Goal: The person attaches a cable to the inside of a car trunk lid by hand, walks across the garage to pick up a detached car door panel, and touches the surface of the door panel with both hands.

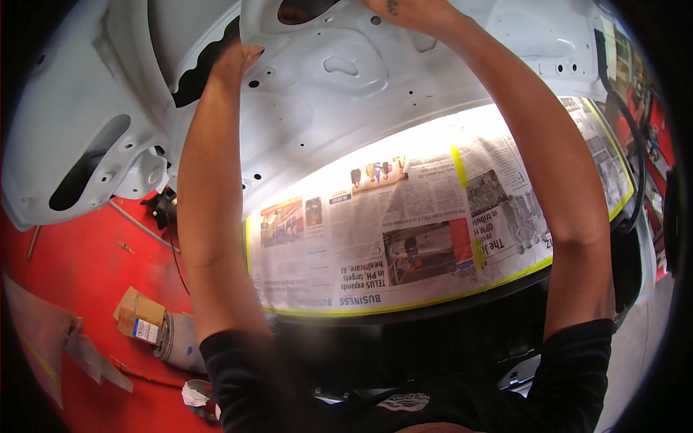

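Black shirt [346, 416] fabric sits closest, at 6 o'clock, with short sleeves at 7 and 5 and two bare forearms rising from them. The left hand [242, 54], toward 11 o'clock, is up at the edge of a dark opening [196, 85] in a white metal panel [289, 115]; its thumb side shows, but the other fingers are hidden, so I cannot tell whether it grips anything. The right hand [415, 13], just past 12, is cut off by the upper edge, near the same panel; its fingers are out of view and its hold cannot be told. That panel, pierced by holes and hollows, spans from 9 o'clock over the top to about 2. Below it, from the centre out to 3 o'clock, newspaper [317, 249] is spread, edged and crossed by yellow tape [460, 167], with bright glare along its upper side. Toward 8 o'clock, a cardboard box [142, 309] touches a grey container [182, 343] on the red floor [86, 267]. A black cable [638, 151] hangs between 2 and 3.
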